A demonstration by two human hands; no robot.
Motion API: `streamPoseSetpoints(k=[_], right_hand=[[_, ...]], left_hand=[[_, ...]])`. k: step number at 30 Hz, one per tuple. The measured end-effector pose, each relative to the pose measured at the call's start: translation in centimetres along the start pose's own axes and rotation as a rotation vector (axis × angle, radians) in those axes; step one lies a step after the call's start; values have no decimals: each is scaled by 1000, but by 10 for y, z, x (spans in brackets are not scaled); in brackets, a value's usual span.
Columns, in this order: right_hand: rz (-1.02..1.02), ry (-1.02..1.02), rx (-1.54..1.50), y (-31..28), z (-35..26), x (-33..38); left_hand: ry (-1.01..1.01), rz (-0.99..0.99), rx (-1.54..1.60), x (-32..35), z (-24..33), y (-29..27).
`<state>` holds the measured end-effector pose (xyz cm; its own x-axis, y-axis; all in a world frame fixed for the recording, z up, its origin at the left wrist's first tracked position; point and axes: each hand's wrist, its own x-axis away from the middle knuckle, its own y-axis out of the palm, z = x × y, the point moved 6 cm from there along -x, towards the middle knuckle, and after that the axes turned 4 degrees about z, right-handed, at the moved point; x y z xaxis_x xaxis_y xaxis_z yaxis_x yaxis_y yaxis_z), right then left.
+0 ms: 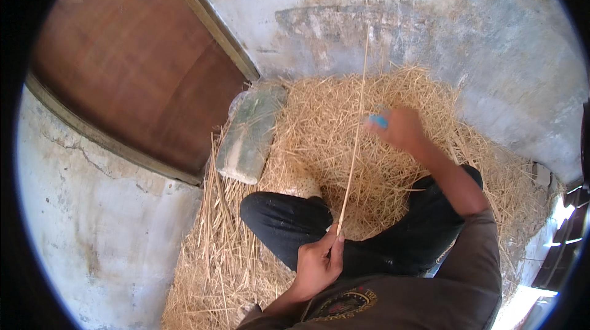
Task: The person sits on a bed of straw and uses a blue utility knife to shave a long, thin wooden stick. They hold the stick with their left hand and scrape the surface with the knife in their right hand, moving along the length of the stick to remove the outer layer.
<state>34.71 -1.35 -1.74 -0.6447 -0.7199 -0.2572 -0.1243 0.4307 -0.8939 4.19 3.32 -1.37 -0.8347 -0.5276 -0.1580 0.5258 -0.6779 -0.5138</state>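
Between the thumb and fingers of my left hand [319, 262], closed low in front of my body, is the lower end of a long thin pale strip [357, 136], like split bamboo or cane. From there it rises, almost straight, over the straw-coloured shavings toward the wall. My right hand [402, 130] is closed to the right of the strip's middle and slightly blurred. Something small and bright blue [378, 121] shows at its thumb side; whether it is a tool or a finger wrap I cannot make out. A gap separates this hand from the strip.
Curly pale shavings [412, 90] are heaped in front of me and around my crossed legs [283, 216]. A grey-green block [249, 136] lies at the left, with longer loose strips [215, 207] beside it. A brown wooden door [141, 53] and worn plaster walls [442, 35] stand close by.
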Motion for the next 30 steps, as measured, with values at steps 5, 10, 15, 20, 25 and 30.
streamPoseSetpoints(k=[5,10,15,20,25,30], right_hand=[[42,-346,94,13,-53,48],[107,215,42,-9,60,-27],[171,570,26,-30,148,-54],[408,894,-89,-53,262,-36],[316,467,-95,-33,171,-30],[-31,-204,-157,-4,-46,53]], left_hand=[[20,-1,-158,3,13,-6],[84,-104,-158,19,14,4],[73,-176,-184,35,14,5],[-59,-276,-32,57,-1,7],[-481,-191,497,23,-25,20],[-423,-152,620,-14,-21,23]])
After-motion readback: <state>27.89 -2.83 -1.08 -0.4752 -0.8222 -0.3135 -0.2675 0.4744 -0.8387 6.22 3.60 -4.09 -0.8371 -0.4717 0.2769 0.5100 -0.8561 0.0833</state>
